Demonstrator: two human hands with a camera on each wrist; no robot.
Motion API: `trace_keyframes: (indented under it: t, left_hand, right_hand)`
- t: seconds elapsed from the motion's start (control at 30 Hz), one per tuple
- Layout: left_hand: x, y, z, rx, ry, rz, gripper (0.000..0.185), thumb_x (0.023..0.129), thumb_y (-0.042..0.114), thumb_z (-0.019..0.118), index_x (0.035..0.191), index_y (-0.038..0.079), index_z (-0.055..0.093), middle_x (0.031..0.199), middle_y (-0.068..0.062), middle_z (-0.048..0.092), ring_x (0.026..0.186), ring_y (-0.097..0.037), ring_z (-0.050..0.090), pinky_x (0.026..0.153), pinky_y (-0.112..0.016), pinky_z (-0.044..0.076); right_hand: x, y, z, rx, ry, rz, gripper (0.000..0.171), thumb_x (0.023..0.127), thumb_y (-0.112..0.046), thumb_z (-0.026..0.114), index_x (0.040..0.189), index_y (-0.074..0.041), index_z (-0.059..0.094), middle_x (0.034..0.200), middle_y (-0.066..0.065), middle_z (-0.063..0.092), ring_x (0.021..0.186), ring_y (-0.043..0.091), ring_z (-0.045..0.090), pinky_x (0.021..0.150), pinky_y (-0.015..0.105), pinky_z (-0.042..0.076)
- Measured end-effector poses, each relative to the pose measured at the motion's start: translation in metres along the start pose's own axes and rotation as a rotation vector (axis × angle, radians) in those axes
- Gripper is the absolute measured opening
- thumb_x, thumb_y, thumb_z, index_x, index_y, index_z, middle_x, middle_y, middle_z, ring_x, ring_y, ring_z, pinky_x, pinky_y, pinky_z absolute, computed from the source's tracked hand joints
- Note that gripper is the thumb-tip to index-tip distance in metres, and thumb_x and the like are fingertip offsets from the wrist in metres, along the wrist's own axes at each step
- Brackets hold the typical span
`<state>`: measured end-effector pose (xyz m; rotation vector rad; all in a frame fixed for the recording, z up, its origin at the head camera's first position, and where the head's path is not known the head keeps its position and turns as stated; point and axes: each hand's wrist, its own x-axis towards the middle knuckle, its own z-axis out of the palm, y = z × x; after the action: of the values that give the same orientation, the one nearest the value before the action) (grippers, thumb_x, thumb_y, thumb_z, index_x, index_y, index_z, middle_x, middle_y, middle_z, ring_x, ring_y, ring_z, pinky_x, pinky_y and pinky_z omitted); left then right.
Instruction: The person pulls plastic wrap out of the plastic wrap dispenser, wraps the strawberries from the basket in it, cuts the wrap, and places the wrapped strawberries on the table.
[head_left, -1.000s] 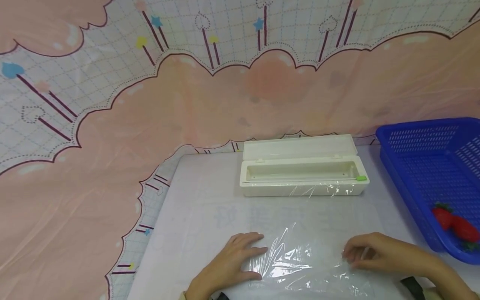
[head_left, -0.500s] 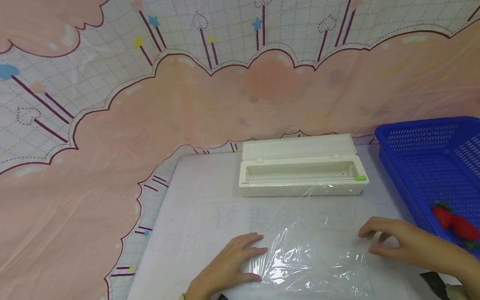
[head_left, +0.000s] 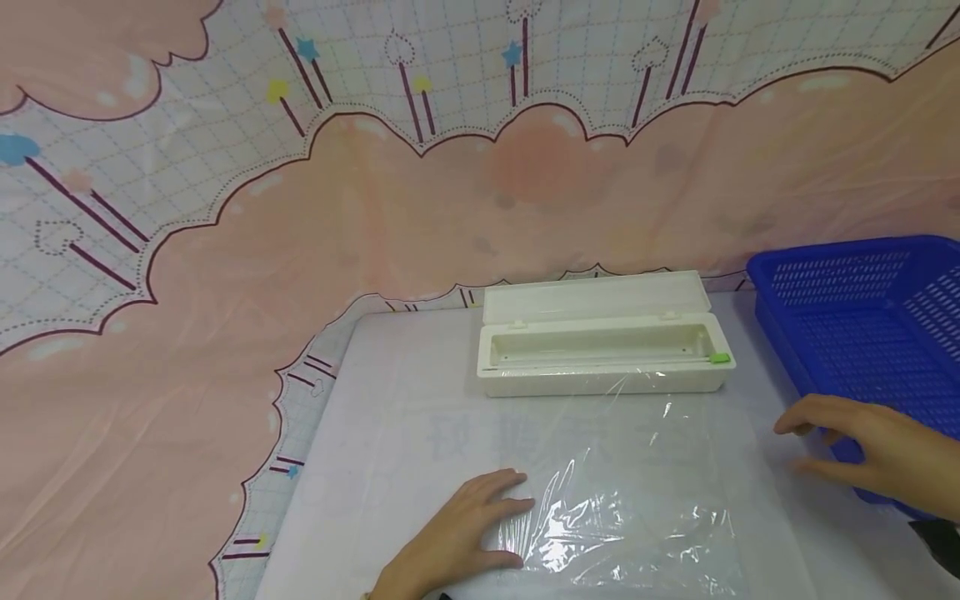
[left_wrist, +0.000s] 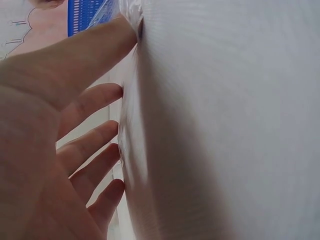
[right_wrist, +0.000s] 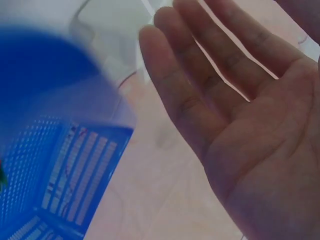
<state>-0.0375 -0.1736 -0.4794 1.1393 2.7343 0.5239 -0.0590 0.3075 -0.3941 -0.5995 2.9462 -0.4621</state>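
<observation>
A sheet of clear plastic wrap (head_left: 630, 508) lies crinkled on the white mat (head_left: 390, 417), running from the open white wrap dispenser box (head_left: 600, 348) toward me. My left hand (head_left: 461, 529) rests flat on the sheet's left edge with its fingers spread, as the left wrist view shows for the same hand (left_wrist: 70, 130). My right hand (head_left: 862, 446) hovers off the wrap at the near-left corner of the blue basket (head_left: 862, 317). It holds nothing. In the right wrist view its palm (right_wrist: 240, 110) faces the camera with straight fingers, beside the basket (right_wrist: 60, 170).
The dispenser's lid stands open, and a green slider (head_left: 719, 358) sits at its right end. A pink and white patterned cloth (head_left: 225, 292) covers the table and the backdrop. The basket takes up the right side, and my right hand covers part of its inside.
My right hand has lifted off the wrap's right edge and moved right to the basket, now covering the strawberries seen in it earlier. My left hand has stayed in place.
</observation>
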Motion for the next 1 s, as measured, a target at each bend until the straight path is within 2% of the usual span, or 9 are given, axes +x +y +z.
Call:
trace_keyframes:
  t: [0.2, 0.37, 0.6, 0.87, 1.0]
  left_hand:
    - [-0.001, 0.001, -0.001, -0.009, -0.008, -0.011, 0.064, 0.082, 0.057, 0.071, 0.137, 0.026, 0.059, 0.153, 0.000, 0.043, 0.142, -0.023, 0.040, 0.111, -0.048, 0.039]
    - [-0.001, 0.001, 0.000, -0.007, -0.003, -0.002, 0.064, 0.082, 0.057, 0.070, 0.137, 0.026, 0.059, 0.154, 0.000, 0.043, 0.142, -0.024, 0.040, 0.112, -0.048, 0.039]
    - [-0.001, 0.002, 0.001, 0.000, -0.009, -0.007, 0.064, 0.082, 0.056, 0.071, 0.137, 0.027, 0.058, 0.153, 0.000, 0.043, 0.142, -0.024, 0.040, 0.112, -0.048, 0.038]
    - [-0.002, 0.001, 0.002, -0.002, -0.006, 0.000, 0.063, 0.083, 0.057, 0.070, 0.138, 0.027, 0.058, 0.154, 0.001, 0.043, 0.142, -0.023, 0.039, 0.112, -0.047, 0.039]
    - [-0.004, 0.001, 0.003, 0.001, -0.012, 0.017, 0.063, 0.084, 0.056, 0.070, 0.138, 0.026, 0.058, 0.153, 0.001, 0.043, 0.141, -0.022, 0.040, 0.111, -0.046, 0.040]
  right_hand:
    - [-0.001, 0.019, 0.000, -0.015, 0.166, -0.114, 0.047, 0.058, -0.012, 0.094, 0.097, -0.018, 0.068, 0.090, -0.009, 0.066, 0.078, -0.011, 0.053, 0.059, 0.018, 0.053]
    - [-0.001, 0.030, -0.001, -0.027, 0.190, -0.114, 0.050, 0.055, -0.011, 0.095, 0.096, -0.018, 0.068, 0.091, -0.013, 0.063, 0.080, -0.011, 0.053, 0.059, 0.018, 0.053]
    - [-0.003, 0.050, -0.007, -0.023, 0.306, -0.201, 0.060, 0.044, 0.001, 0.094, 0.095, -0.017, 0.067, 0.096, -0.032, 0.054, 0.082, -0.013, 0.053, 0.060, 0.008, 0.046]
    - [-0.005, 0.077, -0.009, 0.085, 0.368, -0.347, 0.071, 0.036, 0.007, 0.093, 0.100, -0.010, 0.066, 0.108, -0.034, 0.053, 0.091, -0.017, 0.053, 0.063, 0.002, 0.044]
    - [-0.007, 0.090, -0.004, 0.089, 0.339, -0.310, 0.069, 0.040, 0.009, 0.092, 0.101, -0.013, 0.066, 0.106, -0.034, 0.054, 0.091, -0.017, 0.052, 0.061, 0.005, 0.046]
